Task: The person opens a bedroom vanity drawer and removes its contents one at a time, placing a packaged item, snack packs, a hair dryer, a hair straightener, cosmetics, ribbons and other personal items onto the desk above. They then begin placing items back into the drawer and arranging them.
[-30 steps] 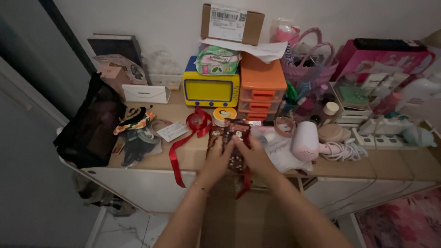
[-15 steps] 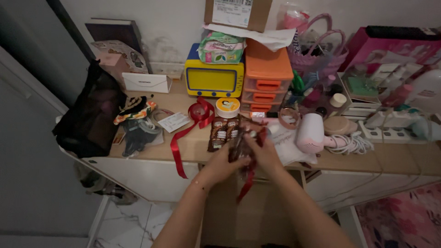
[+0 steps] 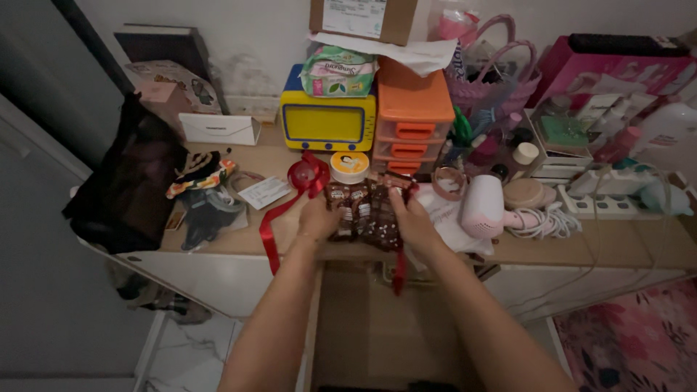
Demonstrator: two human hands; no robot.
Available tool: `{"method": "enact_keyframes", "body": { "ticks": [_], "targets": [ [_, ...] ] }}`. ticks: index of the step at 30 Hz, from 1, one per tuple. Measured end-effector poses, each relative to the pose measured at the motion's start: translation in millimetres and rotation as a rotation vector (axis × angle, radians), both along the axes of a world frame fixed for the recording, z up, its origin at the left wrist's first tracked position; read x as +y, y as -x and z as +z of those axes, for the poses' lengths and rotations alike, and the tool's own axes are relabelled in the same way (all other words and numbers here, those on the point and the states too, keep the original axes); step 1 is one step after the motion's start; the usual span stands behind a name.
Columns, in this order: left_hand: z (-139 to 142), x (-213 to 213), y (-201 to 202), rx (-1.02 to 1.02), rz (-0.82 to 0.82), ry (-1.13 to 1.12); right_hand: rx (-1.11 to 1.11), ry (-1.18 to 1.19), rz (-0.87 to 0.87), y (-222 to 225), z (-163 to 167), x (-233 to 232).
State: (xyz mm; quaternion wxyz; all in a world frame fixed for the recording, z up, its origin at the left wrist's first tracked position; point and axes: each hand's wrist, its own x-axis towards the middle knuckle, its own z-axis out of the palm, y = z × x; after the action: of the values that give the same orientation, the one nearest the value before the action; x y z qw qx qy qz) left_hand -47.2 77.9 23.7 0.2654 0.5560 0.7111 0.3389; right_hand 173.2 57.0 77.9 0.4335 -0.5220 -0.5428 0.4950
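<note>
Brown snack packets [image 3: 363, 210] held fanned at front edge of wooden desktop [image 3: 581, 247], just before round tin [image 3: 349, 166]. Left hand [image 3: 317, 218] fingers clamped on packets' left side; right hand [image 3: 414, 218] fingers closed on right side. Red ribbon [image 3: 279, 218] trails from spool beside left hand, tail hanging below packets. Step, by judgement: gathering packets into bundle; next move calls for squaring edges, firm pinch. Surface crowded: yellow box [image 3: 328, 122], orange drawers [image 3: 412, 120], pink hair dryer [image 3: 483, 205], black bag [image 3: 131, 181]. White wall behind, pale tiled floor below.
</note>
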Motion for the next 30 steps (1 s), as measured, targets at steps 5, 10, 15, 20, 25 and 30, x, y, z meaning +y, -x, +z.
{"method": "enact_keyframes", "body": {
  "ticks": [5, 10, 15, 20, 25, 30],
  "targets": [
    [-12.4, -10.3, 10.7, -0.563, -0.28, -0.391, 0.093, 0.278, 0.078, 21.7, 5.1, -0.5],
    [-14.4, -23.3, 1.1, -0.095, -0.245, -0.377, -0.206, -0.261, 0.072, 57.9, 0.4, 5.8],
    [-3.2, -40.7, -12.7, -0.582, -0.122, -0.254, -0.254, -0.409, 0.062, 77.3, -3.1, 2.6],
    [11.9, -61.7, -13.2, -0.868, -0.1, -0.104, -0.158, -0.103, 0.221, 72.2, 1.5, 5.3],
    [19.1, -72.1, 7.5, -1.077, 0.049, -0.007, -0.462, -0.272, 0.004, 18.1, 15.3, 31.9],
    [15.8, -67.3, 15.4, -1.252, -0.029, 0.006, -0.742, -0.289, 0.032, 10.9, -2.0, 50.1]
  ]
}}
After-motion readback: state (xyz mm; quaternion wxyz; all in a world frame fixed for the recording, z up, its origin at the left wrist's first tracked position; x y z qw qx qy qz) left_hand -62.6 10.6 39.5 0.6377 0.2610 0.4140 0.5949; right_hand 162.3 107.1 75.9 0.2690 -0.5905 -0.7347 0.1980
